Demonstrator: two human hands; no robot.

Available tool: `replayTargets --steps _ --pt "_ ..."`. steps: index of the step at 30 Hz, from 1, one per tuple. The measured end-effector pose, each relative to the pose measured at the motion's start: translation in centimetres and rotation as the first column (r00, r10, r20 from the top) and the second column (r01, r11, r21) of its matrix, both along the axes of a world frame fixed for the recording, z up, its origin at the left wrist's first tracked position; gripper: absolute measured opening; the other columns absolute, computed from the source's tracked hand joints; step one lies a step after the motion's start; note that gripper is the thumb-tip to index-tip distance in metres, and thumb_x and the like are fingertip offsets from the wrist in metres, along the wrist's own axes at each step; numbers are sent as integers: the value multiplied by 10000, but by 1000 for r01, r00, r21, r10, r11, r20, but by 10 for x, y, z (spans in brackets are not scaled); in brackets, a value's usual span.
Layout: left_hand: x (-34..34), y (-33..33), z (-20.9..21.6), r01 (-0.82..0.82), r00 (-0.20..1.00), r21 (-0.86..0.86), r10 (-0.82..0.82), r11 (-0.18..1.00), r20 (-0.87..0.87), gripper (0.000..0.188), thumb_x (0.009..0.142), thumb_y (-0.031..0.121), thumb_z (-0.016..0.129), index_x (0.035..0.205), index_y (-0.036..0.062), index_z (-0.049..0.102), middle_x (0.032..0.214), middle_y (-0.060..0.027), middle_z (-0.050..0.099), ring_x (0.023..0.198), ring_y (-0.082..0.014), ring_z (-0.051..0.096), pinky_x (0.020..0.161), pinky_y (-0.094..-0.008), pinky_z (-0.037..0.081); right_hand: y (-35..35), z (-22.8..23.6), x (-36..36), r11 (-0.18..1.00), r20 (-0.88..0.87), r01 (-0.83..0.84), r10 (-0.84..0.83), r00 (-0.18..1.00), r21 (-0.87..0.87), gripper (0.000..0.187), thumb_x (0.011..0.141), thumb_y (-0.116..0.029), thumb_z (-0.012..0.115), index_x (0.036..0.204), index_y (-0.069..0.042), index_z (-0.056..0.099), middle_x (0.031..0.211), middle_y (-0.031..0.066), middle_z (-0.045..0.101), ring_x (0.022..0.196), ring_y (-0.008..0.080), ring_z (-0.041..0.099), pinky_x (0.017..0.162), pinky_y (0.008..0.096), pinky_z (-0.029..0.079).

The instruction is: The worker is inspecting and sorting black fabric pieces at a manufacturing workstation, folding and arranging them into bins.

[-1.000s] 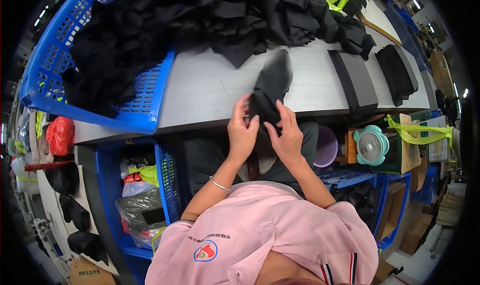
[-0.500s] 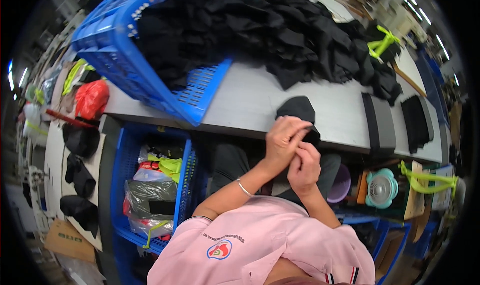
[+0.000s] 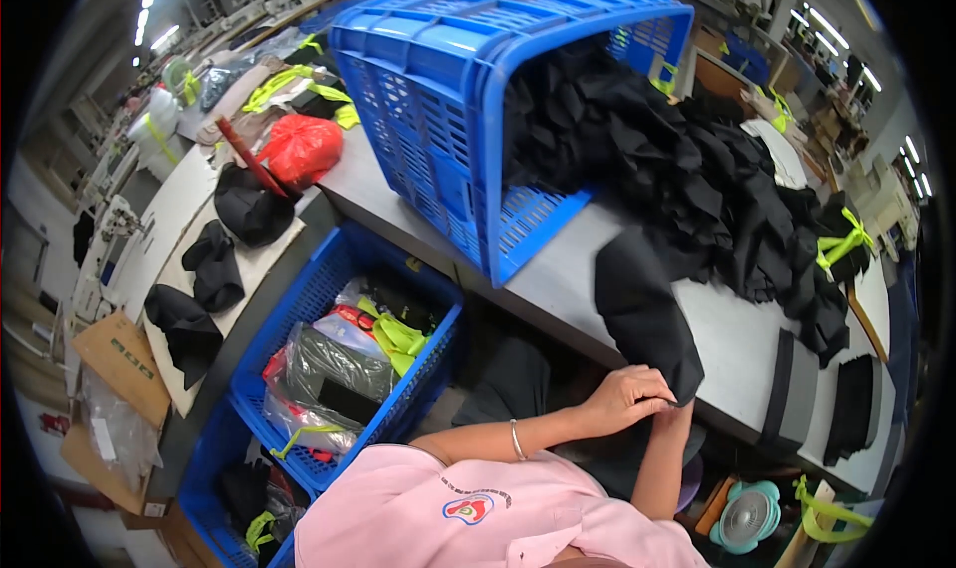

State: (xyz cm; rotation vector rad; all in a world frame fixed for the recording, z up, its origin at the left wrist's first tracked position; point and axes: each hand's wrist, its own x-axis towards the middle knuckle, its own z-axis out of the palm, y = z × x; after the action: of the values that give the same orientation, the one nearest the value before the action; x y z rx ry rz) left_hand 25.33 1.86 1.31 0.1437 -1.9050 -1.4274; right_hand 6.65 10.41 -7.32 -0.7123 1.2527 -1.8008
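Note:
A black fabric piece (image 3: 647,314), long and rounded at its far end, stands up from my hands above the table's front edge. My left hand (image 3: 629,399), with a bracelet on the wrist, is closed and pinches the lower edge of this piece. Right beside it, my right hand (image 3: 677,419) meets the same lower edge. Its fingers are hidden by the cloth and the left hand, so I cannot tell whether they are inside or behind it. Beyond lies a large heap of black fabric pieces (image 3: 687,180), spilling out of a blue plastic crate (image 3: 438,120) tipped on its side.
Two stacks of fabric, one grey and black (image 3: 792,389), one black (image 3: 853,409), stand on the right of the grey table (image 3: 558,289). At my left, a blue crate (image 3: 289,359) holds bagged items. A red plastic bag (image 3: 301,152) and a small turquoise fan (image 3: 747,516) are nearby.
The view has swung left, so the crate and heap appear farther right. The black piece now rises taller from my hands, and my right hand has gone mostly behind it.

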Motion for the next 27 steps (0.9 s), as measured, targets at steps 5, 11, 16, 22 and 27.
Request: replayTargets --steps 5,11,16,22,27 --pt "3 -9 18 25 998 -63 -28 998 -48 84 821 76 725 903 79 742 861 -26 693 789 -204 605 750 -311 456 -83 20 28 977 -176 209 -199 964 40 357 955 -126 590 1294 -18 580 1226 86 655 1078 191 637 965 310 514" --pt "4 17 7 239 970 97 -242 966 15 44 869 74 707 887 36 721 844 -31 687 762 -181 574 735 -302 448 -99 35 6 910 -402 413 -367 839 31 374 971 -94 561 1337 -20 553 1227 73 656 1079 168 630 971 302 501" --pt "8 20 8 345 937 133 -349 929 8 98 912 98 679 864 13 690 842 -43 670 769 -179 562 725 -301 456 -128 47 4 913 -568 405 -361 739 -52 391 984 -68 537 1372 -22 530 1228 62 657 1079 149 625 977 295 490" --pt "9 20 6 377 919 273 -395 885 10 125 956 103 633 894 1 668 852 -49 639 792 -155 563 741 -286 456 -126 54 12 938 -703 326 -312 639 -120 411 997 -41 513 1408 -24 507 1230 51 658 1079 130 619 983 288 480" --pt "0 10 10 243 970 331 -236 912 -61 108 955 60 614 880 -17 623 860 -54 604 778 -143 554 715 -271 459 -121 36 -19 847 505 210 78 860 -488 352 1023 -180 553 1360 -80 544 873 -52 592 804 101 552 913 290 481"
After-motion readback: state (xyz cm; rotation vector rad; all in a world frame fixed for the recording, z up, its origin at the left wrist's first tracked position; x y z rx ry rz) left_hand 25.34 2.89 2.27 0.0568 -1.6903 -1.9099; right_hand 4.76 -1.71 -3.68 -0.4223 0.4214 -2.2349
